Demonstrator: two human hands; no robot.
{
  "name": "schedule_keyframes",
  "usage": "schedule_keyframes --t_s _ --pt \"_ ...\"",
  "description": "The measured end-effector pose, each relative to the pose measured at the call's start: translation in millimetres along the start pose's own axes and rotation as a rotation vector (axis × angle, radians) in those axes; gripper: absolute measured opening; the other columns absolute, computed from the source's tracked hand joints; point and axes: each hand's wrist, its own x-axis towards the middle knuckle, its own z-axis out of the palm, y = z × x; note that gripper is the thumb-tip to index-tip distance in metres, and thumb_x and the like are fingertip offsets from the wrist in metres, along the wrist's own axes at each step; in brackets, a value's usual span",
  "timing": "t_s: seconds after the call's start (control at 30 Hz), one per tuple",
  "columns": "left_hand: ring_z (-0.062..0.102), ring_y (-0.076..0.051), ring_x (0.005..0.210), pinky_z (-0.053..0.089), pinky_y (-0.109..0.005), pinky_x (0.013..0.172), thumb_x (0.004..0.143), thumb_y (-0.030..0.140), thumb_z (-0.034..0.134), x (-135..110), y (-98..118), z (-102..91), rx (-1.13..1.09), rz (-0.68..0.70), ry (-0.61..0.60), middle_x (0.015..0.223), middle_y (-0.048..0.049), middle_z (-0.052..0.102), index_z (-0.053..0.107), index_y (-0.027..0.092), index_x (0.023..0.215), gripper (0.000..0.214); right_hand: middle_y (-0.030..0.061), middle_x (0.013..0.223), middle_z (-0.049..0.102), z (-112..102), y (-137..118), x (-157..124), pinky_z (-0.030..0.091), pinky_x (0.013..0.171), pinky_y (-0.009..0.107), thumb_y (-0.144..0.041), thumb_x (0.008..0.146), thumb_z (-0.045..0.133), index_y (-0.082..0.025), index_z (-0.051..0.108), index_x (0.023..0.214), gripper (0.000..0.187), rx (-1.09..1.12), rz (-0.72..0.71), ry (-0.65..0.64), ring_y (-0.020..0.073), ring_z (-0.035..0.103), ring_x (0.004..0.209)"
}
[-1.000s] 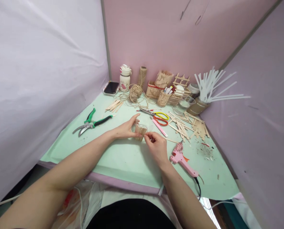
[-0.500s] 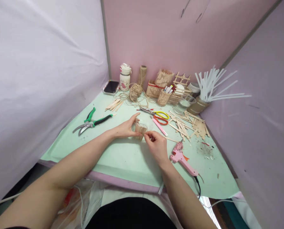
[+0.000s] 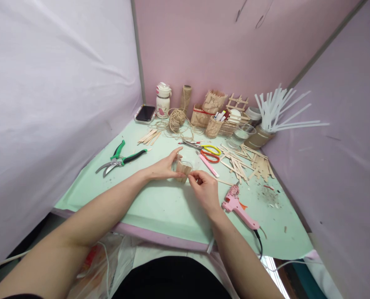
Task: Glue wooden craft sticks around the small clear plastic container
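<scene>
"Pale green cloth covered the table [image 3: 166, 211]. What was biggest on it?"

"The bunch of white strips [image 3: 275, 110], fanning out of a brown holder [image 3: 259, 138] in the back right corner. Next, the pile of craft sticks [image 3: 236, 164], loose along the right edge."

"And the tools?"

"Shears [image 3: 119, 161] with green-and-black handles lay toward the left edge, blades apart. The pink glue gun [image 3: 239, 211] lay near the right end of the front edge, its nozzle toward the back."

"Where were the hands?"

"Over the table's middle. The left hand [image 3: 164, 168] had its thumb and fingers spread around a clear cup [image 3: 187, 163]. The right hand [image 3: 205, 187] had thumb and forefinger pressed together at the cup's right side, other fingers curled in; whether they pinched anything, I couldn't tell."

"Smaller than those?"

"Scissors [image 3: 210, 154], one handle yellow, one orange-red, just beyond the cup toward the back edge. Along that edge, left of centre, stood a white bottle [image 3: 163, 104], with a twine ball [image 3: 176, 120] just beside it."

"The cup itself?"

"About midway between the front and back edges, flat wooden pieces [image 3: 181, 174] against its near side. I couldn't tell whether its base touched the cloth. Slimmest was a pink pen-like tool [image 3: 208, 166], between scissors and right hand."
</scene>
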Motion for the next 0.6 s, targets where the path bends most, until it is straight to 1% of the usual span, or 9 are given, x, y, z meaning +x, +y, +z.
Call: schedule_keyframes --t_s 0.13,0.3,0.6 --pt "0.045 -0.032 0.134 0.031 -0.047 0.112 0.067 0.051 0.076 0.0 -1.3 0.4 -0.005 0.008 0.004 0.140 -0.0210 0.046 0.008 0.017 0.153 0.115 0.0014 0.068 0.067 0.0 -1.2 0.5 0.041 0.053 0.024 -0.026 0.082 0.056 -0.019 0.069 0.075 0.016 0.000 0.000 -0.003 0.0121 0.051 0.055" --pt "0.045 -0.031 0.133 0.031 -0.046 0.112 0.066 0.051 0.077 -0.1 -0.4 0.1 -0.007 0.001 0.001 0.139 -0.0224 0.046 0.007 0.014 0.153 0.117 0.0010 0.067 0.066 -0.4 -1.2 1.0 0.040 0.053 0.024 -0.025 0.082 0.055 -0.019 0.069 0.075 0.016 -0.004 -0.005 -0.006 0.0123 0.051 0.055" --pt "0.046 -0.031 0.133 0.032 -0.046 0.112 0.066 0.050 0.076 0.4 -0.3 -0.1 -0.008 0.001 -0.003 0.139 -0.0201 0.048 0.007 0.017 0.153 0.115 0.0009 0.067 0.066 -0.9 -0.1 1.1 0.040 0.053 0.024 -0.027 0.082 0.056 -0.019 0.069 0.075 0.017 -0.005 -0.015 -0.011 0.0124 0.052 0.055"
